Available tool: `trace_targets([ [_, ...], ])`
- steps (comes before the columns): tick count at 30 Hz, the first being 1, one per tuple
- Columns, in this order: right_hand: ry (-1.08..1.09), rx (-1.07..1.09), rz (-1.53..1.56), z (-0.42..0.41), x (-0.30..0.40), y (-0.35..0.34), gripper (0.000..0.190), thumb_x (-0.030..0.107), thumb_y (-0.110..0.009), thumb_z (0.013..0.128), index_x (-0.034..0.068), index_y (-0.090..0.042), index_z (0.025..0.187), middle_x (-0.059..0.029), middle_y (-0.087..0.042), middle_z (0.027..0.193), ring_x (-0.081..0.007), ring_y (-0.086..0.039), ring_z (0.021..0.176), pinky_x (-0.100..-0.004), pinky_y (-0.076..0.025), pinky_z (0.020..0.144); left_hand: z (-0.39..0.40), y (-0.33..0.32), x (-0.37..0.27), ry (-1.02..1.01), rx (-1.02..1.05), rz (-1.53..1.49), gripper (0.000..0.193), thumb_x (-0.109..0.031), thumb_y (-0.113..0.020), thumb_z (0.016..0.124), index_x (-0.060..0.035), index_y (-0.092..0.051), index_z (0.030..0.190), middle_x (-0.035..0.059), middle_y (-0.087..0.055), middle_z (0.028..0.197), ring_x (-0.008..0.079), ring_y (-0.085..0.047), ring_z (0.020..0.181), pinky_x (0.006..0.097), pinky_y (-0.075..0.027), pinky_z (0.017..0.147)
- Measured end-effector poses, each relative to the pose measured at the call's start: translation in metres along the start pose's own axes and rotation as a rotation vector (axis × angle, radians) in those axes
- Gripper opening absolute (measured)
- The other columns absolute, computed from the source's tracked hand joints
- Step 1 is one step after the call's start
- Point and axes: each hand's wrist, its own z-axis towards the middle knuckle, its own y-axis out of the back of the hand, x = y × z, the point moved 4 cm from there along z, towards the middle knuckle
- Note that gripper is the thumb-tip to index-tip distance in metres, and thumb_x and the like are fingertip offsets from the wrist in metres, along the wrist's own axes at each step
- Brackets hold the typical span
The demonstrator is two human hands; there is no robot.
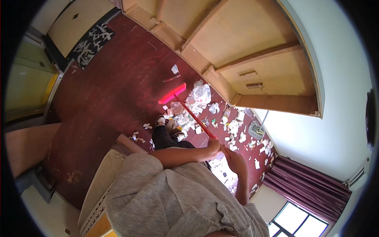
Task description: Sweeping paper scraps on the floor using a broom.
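Both of my hands grip the red handle of a broom (pixel 195 118). My left hand (pixel 213 145) is wrapped around it a little further down, and my right hand (pixel 235 161) holds it close by, near the upper end. The handle slopes away from me to a bright pink broom head (pixel 172 93), which is over the dark red floor (pixel 112 89). Beside the head, near my shoes, lies a pile of litter (pixel 186 114) made up of paper scraps and plastic wrappings. A clear plastic bag (pixel 201 94) sits at its far side.
A large wooden frame with crossbars (pixel 254 56) borders the floor ahead. To the right, a grey mop (pixel 256 130) leans by the wall, amid scattered scraps (pixel 235 126). A purple curtain (pixel 308 177) hangs by the window. A black mat (pixel 93 44) lies far left.
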Motion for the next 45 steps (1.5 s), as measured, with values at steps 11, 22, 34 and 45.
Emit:
trace_targets([
  [11, 0.131, -0.184, 0.322, 0.145, -0.025, -0.132, 0.039, 0.022, -0.037, 0.085, 0.015, -0.038, 0.123, -0.0251, -0.056, 0.09, -0.0417, -0.053, 0.085, -0.0482, -0.042, 0.072, 0.117, 0.07, -0.06, -0.459, -0.242, 1.151, 0.04, -0.025, -0.037, 0.086, -0.0021, -0.029, 0.118, 0.0172, -0.058, 0.084, 0.0327, -0.059, 0.071, 0.042, -0.047, 0.059],
  [22, 0.244, -0.062, 0.178, 0.063, -0.142, -0.208, 0.041, 0.018, -0.034, 0.085, 0.017, -0.033, 0.126, -0.0201, -0.052, 0.105, -0.0405, -0.053, 0.087, -0.0473, -0.042, 0.073, 0.179, 0.067, 0.083, 0.347, 0.039, 1.091, 0.016, 0.0, -0.046, 0.074, -0.0004, -0.047, 0.089, 0.0109, -0.053, 0.071, 0.0231, -0.053, 0.058, 0.0352, -0.046, 0.05],
  [34, 0.203, 0.02, 0.037, -0.074, -0.269, -0.152, 0.03, 0.017, -0.04, 0.082, 0.007, -0.047, 0.109, -0.0213, -0.058, 0.078, -0.0392, -0.056, 0.073, -0.0469, -0.044, 0.064, 0.129, 0.003, 0.236, 0.221, -0.207, -0.074, 0.006, -0.006, -0.045, 0.07, -0.0067, -0.039, 0.07, 0.0038, -0.038, 0.058, 0.0172, -0.042, 0.053, 0.0376, -0.043, 0.058],
  [45, 0.798, 0.098, -0.127, -0.011, -0.145, -0.182, 0.043, 0.015, -0.044, 0.081, 0.014, -0.034, 0.122, -0.0241, -0.057, 0.085, -0.039, -0.056, 0.075, -0.048, -0.044, 0.061, 0.115, 0.116, 0.152, -0.278, -0.119, -0.456, 0.029, -0.024, -0.045, 0.076, -0.015, -0.033, 0.051, -0.002, -0.031, 0.044, 0.0122, -0.033, 0.037, 0.0277, -0.034, 0.04],
])
